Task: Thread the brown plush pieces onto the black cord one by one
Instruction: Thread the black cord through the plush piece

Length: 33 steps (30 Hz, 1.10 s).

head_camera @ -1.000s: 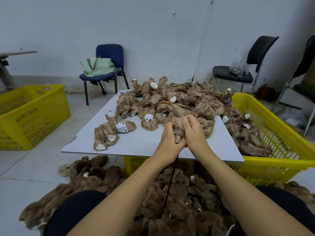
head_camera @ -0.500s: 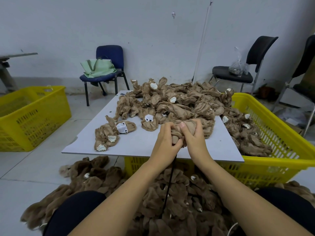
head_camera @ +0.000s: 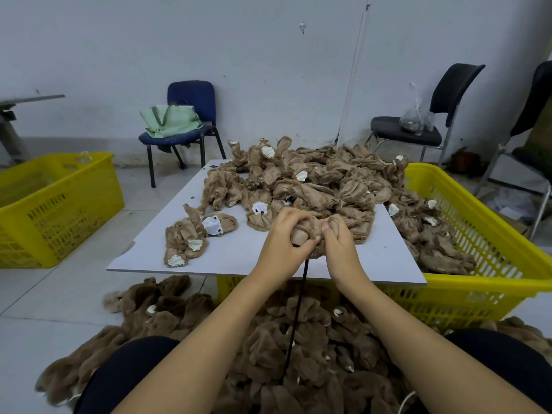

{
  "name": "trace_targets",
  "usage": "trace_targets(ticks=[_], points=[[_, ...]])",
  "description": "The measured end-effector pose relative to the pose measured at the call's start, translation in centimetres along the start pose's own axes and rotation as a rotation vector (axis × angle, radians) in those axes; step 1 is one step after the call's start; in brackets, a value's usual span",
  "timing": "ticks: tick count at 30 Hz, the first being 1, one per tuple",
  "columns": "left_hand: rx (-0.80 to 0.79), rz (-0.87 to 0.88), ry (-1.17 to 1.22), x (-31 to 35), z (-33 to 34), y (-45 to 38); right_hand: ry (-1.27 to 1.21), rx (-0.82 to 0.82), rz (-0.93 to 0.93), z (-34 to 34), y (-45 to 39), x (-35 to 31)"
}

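Over the near edge of the counter (head_camera: 239, 252), the left hand (head_camera: 283, 243) and right hand (head_camera: 340, 246) both curl their fingers around one brown plush piece (head_camera: 304, 231), bunching it between them. The black cord (head_camera: 295, 318) hangs down from under the hands to the heap of plush pieces (head_camera: 268, 354) on the floor.
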<state>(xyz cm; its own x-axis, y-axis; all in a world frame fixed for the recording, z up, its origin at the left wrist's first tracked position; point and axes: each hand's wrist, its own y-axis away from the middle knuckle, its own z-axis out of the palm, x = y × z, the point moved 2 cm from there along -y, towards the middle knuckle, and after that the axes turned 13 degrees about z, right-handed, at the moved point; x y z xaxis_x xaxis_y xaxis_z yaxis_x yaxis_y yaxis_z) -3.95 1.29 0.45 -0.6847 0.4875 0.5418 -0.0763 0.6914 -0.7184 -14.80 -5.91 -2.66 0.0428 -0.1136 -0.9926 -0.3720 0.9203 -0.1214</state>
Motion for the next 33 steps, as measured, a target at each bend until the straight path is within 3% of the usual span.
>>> trace_targets(ticks=[6,14,23,29,33], points=[[-0.13,0.093,-0.162,0.0,-0.4,-0.3,0.104,-0.131,-0.09,-0.1,0.2,-0.9],[-0.012,0.04,-0.146,-0.3,0.3,1.0,0.314,-0.127,-0.047,-0.3,0.2,-0.7],[-0.041,-0.154,-0.013,0.1,-0.5,0.2,0.261,-0.181,-0.143,-0.5,1.2,-1.4],[-0.038,-0.081,0.044,0.5,-1.3,0.4,0.183,-0.186,-0.139,-0.4,1.4,-1.7],[0.046,-0.036,0.045,0.7,-1.2,0.8,0.171,-0.195,-0.123,-0.4,0.9,-2.1]])
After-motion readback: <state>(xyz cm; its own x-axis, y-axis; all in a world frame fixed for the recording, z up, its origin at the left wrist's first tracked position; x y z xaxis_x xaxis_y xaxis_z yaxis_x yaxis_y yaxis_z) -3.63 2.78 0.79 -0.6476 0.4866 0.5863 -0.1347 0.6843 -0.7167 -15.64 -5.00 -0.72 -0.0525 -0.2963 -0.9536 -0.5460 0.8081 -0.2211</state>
